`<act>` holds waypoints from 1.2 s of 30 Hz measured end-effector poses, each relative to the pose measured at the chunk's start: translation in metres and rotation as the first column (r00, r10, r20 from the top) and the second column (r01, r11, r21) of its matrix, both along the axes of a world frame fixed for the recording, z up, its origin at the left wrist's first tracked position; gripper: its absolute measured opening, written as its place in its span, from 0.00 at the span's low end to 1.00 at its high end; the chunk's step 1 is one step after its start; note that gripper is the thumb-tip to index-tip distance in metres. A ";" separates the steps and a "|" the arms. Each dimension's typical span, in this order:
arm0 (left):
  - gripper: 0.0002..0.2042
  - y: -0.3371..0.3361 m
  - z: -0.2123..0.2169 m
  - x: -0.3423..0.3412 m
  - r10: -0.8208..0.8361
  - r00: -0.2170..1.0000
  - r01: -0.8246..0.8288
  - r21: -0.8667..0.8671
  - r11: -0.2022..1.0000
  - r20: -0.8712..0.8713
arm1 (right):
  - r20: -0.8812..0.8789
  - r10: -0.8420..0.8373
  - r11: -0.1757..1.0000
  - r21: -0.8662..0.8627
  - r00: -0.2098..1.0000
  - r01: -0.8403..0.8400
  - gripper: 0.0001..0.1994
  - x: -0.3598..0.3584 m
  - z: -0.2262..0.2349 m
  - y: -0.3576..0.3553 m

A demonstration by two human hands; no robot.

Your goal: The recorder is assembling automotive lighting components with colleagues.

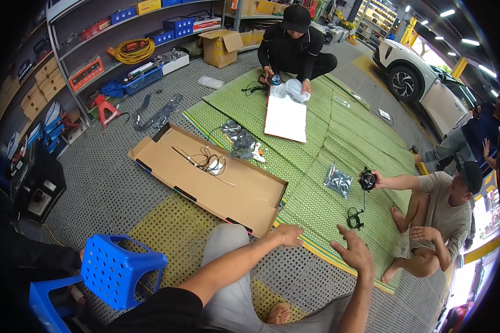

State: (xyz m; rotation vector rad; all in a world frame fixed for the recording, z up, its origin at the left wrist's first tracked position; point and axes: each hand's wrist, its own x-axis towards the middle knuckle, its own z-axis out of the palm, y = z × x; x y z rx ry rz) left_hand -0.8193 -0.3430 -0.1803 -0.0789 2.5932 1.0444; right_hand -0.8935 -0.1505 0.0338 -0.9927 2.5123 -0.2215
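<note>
From the head cam, nothing's held: the right hand is raised over the green mat, grip spread wide, and the left hand is stretched out near the cardboard tray, grip loosely open. Cables are laid in that tray, probably so they're kept together, and a black bracket is set on the mat near the right hand.

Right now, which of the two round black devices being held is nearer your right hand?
The device held by the co-worker in beige is nearer my right hand; the other device, held by the co-worker in black, is farther off.
</note>
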 end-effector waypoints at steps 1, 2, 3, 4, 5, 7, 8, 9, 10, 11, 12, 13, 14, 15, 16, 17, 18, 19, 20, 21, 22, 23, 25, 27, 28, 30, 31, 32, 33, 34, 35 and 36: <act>0.31 -0.002 0.003 -0.001 0.000 1.000 0.000 -0.027 1.000 0.025 | 0.046 -0.031 0.999 0.011 0.998 0.030 0.35 -0.003 -0.012 0.007; 0.31 -0.005 0.006 -0.001 0.001 0.999 0.001 -0.041 0.999 0.043 | 0.079 -0.074 0.997 0.025 0.994 0.072 0.36 -0.006 -0.024 0.013; 0.32 -0.007 0.009 0.000 0.022 0.999 -0.021 -0.048 0.999 0.025 | 0.115 -0.091 0.996 0.024 0.989 0.089 0.36 -0.008 -0.036 0.021; 0.32 -0.008 0.011 0.001 0.046 0.999 -0.047 -0.039 0.998 -0.017 | 0.132 -0.065 0.998 0.013 0.989 0.064 0.36 -0.009 -0.047 0.028; 0.32 -0.010 0.012 0.002 0.049 0.999 -0.049 -0.055 0.997 0.008 | 0.133 -0.078 0.996 0.045 0.988 0.072 0.37 -0.010 -0.056 0.034; 0.32 -0.015 0.012 0.004 0.094 0.991 -0.105 -0.122 0.987 -0.094 | 0.138 -0.126 0.981 0.165 0.982 0.102 0.38 -0.012 -0.066 0.041; 0.32 -0.018 0.012 0.005 0.095 0.991 -0.107 -0.135 0.985 -0.096 | 0.148 -0.078 0.993 0.100 0.986 0.064 0.38 -0.017 -0.067 0.042; 0.32 -0.023 0.011 0.005 0.108 0.989 -0.123 -0.154 0.980 -0.098 | 0.207 -0.087 0.991 0.116 0.974 0.064 0.38 -0.022 -0.065 0.039; 0.31 -0.028 0.011 0.006 0.127 0.983 -0.149 -0.163 0.975 -0.136 | 0.247 -0.096 0.992 0.105 0.964 0.071 0.38 -0.025 -0.061 0.039; 0.31 -0.032 0.010 0.007 0.121 0.987 -0.139 -0.183 0.973 -0.104 | 0.249 -0.088 0.995 -0.032 0.965 0.099 0.37 -0.027 -0.059 0.035; 0.31 -0.039 0.010 0.009 0.174 0.975 -0.193 -0.138 0.972 -0.136 | 0.258 -0.057 0.996 -0.056 0.964 0.074 0.37 -0.031 -0.055 0.034; 0.30 -0.044 0.010 0.012 0.231 0.960 -0.246 -0.084 0.966 -0.159 | 0.182 -0.024 0.987 -0.151 0.983 0.052 0.36 -0.035 -0.052 0.029; 0.30 -0.048 0.010 0.014 0.222 0.961 -0.240 -0.101 0.966 -0.165 | 0.090 0.018 0.961 -0.277 0.996 0.008 0.36 -0.038 -0.050 0.027; 0.29 -0.051 0.011 0.016 0.250 0.959 -0.267 -0.135 0.954 -0.134 | 0.100 -0.002 0.967 -0.252 0.995 0.027 0.36 -0.040 -0.050 0.026; 0.28 -0.055 0.012 0.017 0.283 0.951 -0.301 -0.162 0.940 -0.128 | 0.115 0.002 0.953 -0.301 0.993 0.033 0.35 -0.043 -0.052 0.023; 0.28 -0.056 0.012 0.019 0.301 0.945 -0.321 -0.174 0.931 -0.129 | 0.110 0.015 0.925 -0.379 0.994 0.028 0.35 -0.046 -0.056 0.020; 0.28 -0.056 0.012 0.020 0.296 0.949 -0.313 -0.195 0.929 -0.112 | 0.119 0.010 0.929 -0.367 0.993 0.035 0.35 -0.049 -0.063 0.019; 0.28 -0.055 0.012 0.021 0.312 0.943 -0.330 -0.197 0.923 -0.116 | 0.125 0.023 0.944 -0.330 0.992 0.019 0.35 -0.050 -0.071 0.018; 0.29 -0.052 0.011 0.021 0.324 0.937 -0.346 -0.213 0.913 -0.135 | 0.124 0.016 0.959 -0.284 0.992 0.020 0.35 -0.052 -0.081 0.017; 0.29 -0.048 0.010 0.020 0.329 0.935 -0.351 -0.207 0.913 -0.133 | 0.121 0.041 0.952 -0.305 0.992 -0.002 0.35 -0.053 -0.090 0.017; 0.29 -0.043 0.008 0.019 0.323 0.943 -0.332 -0.239 0.913 -0.078 | 0.092 0.089 0.984 -0.163 0.992 -0.073 0.36 -0.053 -0.100 0.018; 0.29 -0.038 0.006 0.017 0.318 0.948 -0.312 -0.263 0.913 -0.021 | 0.068 0.122 0.992 0.019 0.990 -0.124 0.37 -0.053 -0.108 0.017; 0.30 -0.027 0.003 0.013 0.282 0.959 -0.277 -0.253 0.927 -0.016 | 0.155 0.152 0.988 -0.003 0.976 -0.154 0.37 -0.053 -0.120 0.018; 0.30 -0.016 0.000 0.007 0.244 0.969 -0.243 -0.233 0.942 -0.023 | 0.174 0.186 0.983 -0.037 0.967 -0.182 0.37 -0.052 -0.125 0.019; 0.31 -0.010 -0.001 0.004 0.217 0.976 -0.213 -0.243 0.946 -0.009 | 0.198 0.189 0.982 -0.041 0.962 -0.184 0.37 -0.052 -0.126 0.020; 0.31 -0.002 -0.001 -0.003 0.190 0.982 -0.181 -0.252 0.951 0.014 | 0.193 0.209 0.968 -0.177 0.959 -0.176 0.37 -0.052 -0.124 0.020; 0.31 0.002 -0.001 -0.007 0.171 0.985 -0.169 -0.211 0.963 -0.009 | 0.199 0.210 0.964 -0.203 0.957 -0.170 0.37 -0.053 -0.123 0.021; 0.32 0.006 0.000 -0.010 0.157 0.987 -0.162 -0.158 0.974 -0.042 | 0.217 0.210 0.966 -0.195 0.953 -0.168 0.37 -0.054 -0.123 0.021; 0.32 0.010 0.000 -0.013 0.159 0.987 -0.162 -0.147 0.976 -0.031 | 0.206 0.195 0.976 -0.138 0.959 -0.169 0.37 -0.055 -0.123 0.022; 0.32 0.014 0.000 -0.017 0.151 0.988 -0.154 -0.150 0.977 -0.031 | 0.182 0.170 0.984 -0.073 0.968 -0.160 0.37 -0.056 -0.123 0.022; 0.32 0.020 0.000 -0.021 0.128 0.992 -0.125 -0.192 0.973 0.001 | 0.199 0.179 0.983 -0.080 0.964 -0.166 0.37 -0.057 -0.124 0.023; 0.33 0.024 -0.001 -0.024 0.107 0.994 -0.096 -0.232 0.968 0.034 | 0.199 0.165 0.986 -0.047 0.966 -0.159 0.37 -0.059 -0.125 0.025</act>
